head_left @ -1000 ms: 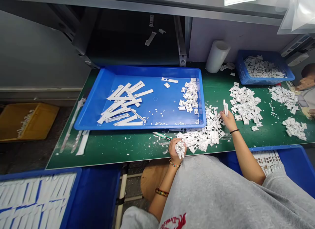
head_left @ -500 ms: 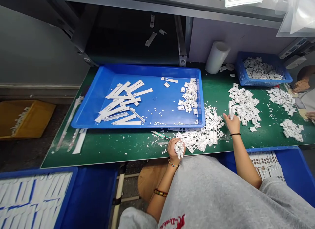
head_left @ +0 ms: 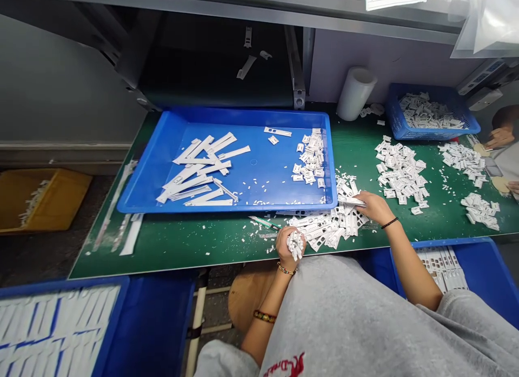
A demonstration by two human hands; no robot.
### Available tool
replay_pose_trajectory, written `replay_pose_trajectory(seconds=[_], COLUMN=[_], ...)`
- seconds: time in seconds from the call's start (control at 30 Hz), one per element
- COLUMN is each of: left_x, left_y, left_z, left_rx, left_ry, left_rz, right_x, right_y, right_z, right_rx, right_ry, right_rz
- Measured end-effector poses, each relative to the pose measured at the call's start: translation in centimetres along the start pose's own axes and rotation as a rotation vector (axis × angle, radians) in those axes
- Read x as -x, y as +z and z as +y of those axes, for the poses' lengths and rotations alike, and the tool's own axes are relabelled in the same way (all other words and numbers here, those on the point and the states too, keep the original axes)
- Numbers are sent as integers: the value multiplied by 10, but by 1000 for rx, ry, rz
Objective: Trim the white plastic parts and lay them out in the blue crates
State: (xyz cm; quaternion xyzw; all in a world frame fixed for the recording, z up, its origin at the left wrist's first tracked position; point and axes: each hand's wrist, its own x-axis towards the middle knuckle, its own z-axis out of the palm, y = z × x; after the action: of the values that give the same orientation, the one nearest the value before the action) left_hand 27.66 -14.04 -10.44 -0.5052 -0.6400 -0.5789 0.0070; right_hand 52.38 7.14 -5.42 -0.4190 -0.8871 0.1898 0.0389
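My left hand (head_left: 285, 246) is closed around a bundle of small white plastic parts (head_left: 295, 245) at the table's front edge. My right hand (head_left: 372, 206) pinches a long white strip (head_left: 351, 202) over the heap of white perforated strips (head_left: 324, 229). That heap lies against the front right corner of the large blue tray (head_left: 247, 207). Inside the tray, long white strips (head_left: 197, 169) lie at the left and small white pieces (head_left: 312, 155) at the right. A pile of small white parts (head_left: 401, 169) rests on the green table (head_left: 170, 242) beyond my right hand.
A blue basket (head_left: 432, 129) of white parts and a white roll (head_left: 356, 93) stand at the back. Another person's hand (head_left: 499, 138) is at the far right. A thin green tool (head_left: 264, 222) lies near my left hand. Blue bins (head_left: 492, 269) sit below the table.
My right hand has moved left and slightly down, from beside the small-part pile to the strip heap, its held white piece now lying nearly level. My left hand has stayed in place.
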Motion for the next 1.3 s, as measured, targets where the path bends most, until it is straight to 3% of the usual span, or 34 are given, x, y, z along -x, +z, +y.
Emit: replay_pose_trajectory(seconds=[0.13, 0.33, 0.47, 0.67, 0.87, 1.13, 1.3], left_x=[-1, -1, 0, 0, -1, 1, 5], left_y=[0, 1, 1, 1, 2, 4, 6], left_z=[0, 1, 0, 1, 1, 0, -4], left_rx=[-11, -5, 6, 8, 18, 15, -17], left_ry=[-3, 1, 3, 0, 12, 23, 40], left_rz=[-3, -2, -3, 2, 15, 24, 7], right_x=[-4, -20, -33, -46, -58, -61, -65], right_y=[-5, -8, -6, 3, 8, -10, 4], right_z=[2, 13, 15, 15, 17, 16, 10], right_rx=[65, 177, 201, 124, 12, -107, -168], right_ry=[14, 298, 389, 501, 470, 375, 330], right_rz=[67, 295, 355, 181, -41, 75, 42])
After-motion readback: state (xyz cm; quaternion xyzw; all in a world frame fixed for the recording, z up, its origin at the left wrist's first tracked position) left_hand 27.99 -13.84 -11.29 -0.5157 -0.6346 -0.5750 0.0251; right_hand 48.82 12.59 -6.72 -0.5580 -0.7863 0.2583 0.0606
